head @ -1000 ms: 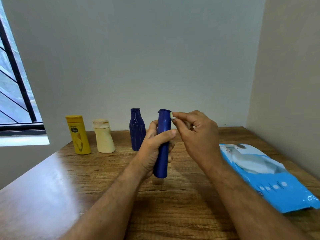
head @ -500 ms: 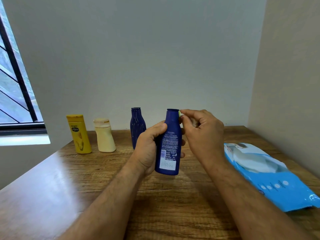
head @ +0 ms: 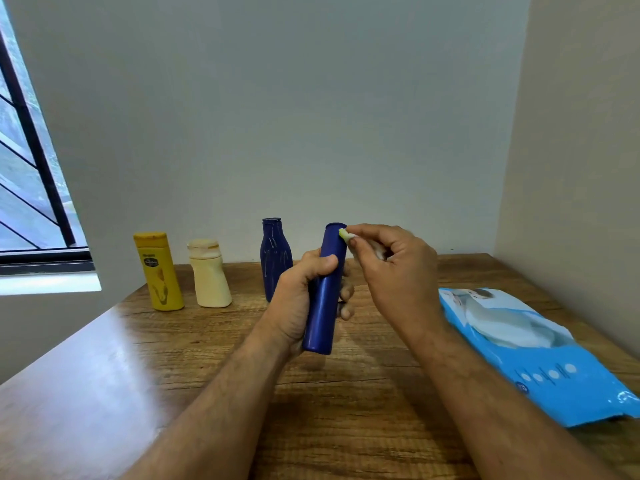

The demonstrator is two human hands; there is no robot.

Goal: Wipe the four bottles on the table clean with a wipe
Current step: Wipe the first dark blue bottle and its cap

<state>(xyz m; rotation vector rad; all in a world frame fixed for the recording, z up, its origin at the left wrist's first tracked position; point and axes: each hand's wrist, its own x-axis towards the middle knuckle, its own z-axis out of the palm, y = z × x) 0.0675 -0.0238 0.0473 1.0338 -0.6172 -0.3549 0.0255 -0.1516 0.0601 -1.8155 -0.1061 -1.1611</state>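
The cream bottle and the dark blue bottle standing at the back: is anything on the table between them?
No. In the head view only bare wooden table shows between the cream bottle and the standing dark blue bottle.

Wood-grain table set in a corner, w/ plain pale walls behind & at right. Black-framed window at left; daylight glare on tabletop.
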